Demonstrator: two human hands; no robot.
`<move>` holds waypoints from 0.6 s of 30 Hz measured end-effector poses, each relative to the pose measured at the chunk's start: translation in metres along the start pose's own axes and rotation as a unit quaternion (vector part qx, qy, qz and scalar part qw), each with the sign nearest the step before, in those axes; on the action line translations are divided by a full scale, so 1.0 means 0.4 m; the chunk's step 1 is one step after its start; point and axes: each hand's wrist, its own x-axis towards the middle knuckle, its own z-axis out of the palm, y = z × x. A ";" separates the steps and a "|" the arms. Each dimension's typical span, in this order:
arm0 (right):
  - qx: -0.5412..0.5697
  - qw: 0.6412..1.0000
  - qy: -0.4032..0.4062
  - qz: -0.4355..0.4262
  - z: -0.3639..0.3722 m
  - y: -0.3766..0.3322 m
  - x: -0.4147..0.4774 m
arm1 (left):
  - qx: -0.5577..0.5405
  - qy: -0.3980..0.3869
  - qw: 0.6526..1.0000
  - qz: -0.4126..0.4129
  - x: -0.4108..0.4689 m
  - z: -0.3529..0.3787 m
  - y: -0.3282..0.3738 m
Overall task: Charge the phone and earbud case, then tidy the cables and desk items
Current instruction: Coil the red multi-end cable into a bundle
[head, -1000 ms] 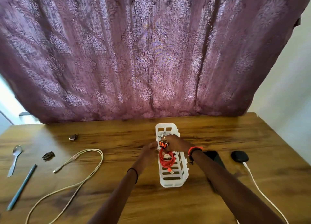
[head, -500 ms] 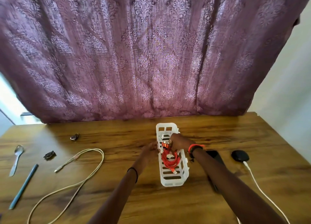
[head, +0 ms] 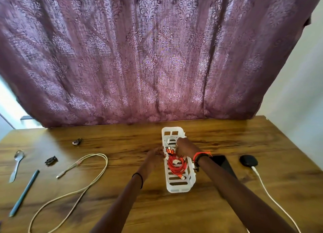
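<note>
A white slotted basket (head: 176, 187) stands in the middle of the wooden desk. Inside it lies a coiled orange cable (head: 175, 166), and a white cable (head: 170, 139) fills its far end. My right hand (head: 185, 148) reaches into the basket from the right, fingers curled over the orange cable's connector ends. My left hand (head: 155, 154) holds the basket's left rim. A black phone (head: 222, 162) lies to the right, partly under my right forearm. Beyond it sits the black earbud case (head: 248, 160) with a white charging cable (head: 272, 197) plugged in. A loose beige cable (head: 94, 176) sprawls on the left.
At the far left lie a spoon (head: 16, 162), a teal pen (head: 24, 192), a black clip (head: 51, 160) and a small dark object (head: 76, 141). A purple curtain (head: 157, 57) hangs behind the desk's far edge. A white wall stands to the right.
My right hand has lowered the orange cable's ends deeper into the basket and shifted slightly toward its far end. My left hand has stayed at the rim.
</note>
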 end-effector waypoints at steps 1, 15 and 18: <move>0.002 1.000 0.005 0.000 0.002 0.000 -0.001 | -0.001 -0.001 1.000 -0.002 0.000 -0.001 0.000; -0.017 0.999 0.025 0.025 0.004 -0.003 -0.023 | 0.019 0.002 1.000 0.021 0.009 -0.003 -0.008; -0.019 0.999 0.004 0.025 -0.001 -0.003 -0.027 | 0.010 -0.007 1.000 0.024 0.006 -0.005 -0.007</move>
